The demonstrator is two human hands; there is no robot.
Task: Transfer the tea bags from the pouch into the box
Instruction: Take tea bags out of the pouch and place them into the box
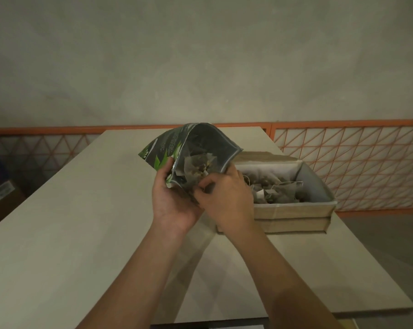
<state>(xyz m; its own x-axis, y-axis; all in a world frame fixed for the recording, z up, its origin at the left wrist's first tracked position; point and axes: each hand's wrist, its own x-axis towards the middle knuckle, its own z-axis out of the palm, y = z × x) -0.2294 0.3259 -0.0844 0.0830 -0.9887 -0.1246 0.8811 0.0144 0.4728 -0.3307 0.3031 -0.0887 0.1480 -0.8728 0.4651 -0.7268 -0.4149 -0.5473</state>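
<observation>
Behind our pale table (70,233) runs a bare plaster wall with an orange lattice rail (343,162) along its foot. We hold the pouch (196,148) up over the tabletop: our left hand (174,200) grips its lower left edge, thumb laid over the printed front and fingers curled underneath, so the open mouth gapes toward us. Our right hand (226,198) is at that mouth, fingers bent and pinching a tea bag (198,166) at the pouch's lip, just right of the left hand's thumb. Both forearms rise from the bottom edge and nearly meet at the wrists. Immediately right of the right hand, partly behind it, the box (293,210) sits on the table with a heap of tea bags in the box (276,189). Our right hand hides the box's near left corner. Dim light and blur make the pouch's inside hard to read, so we cannot count the bags there.
</observation>
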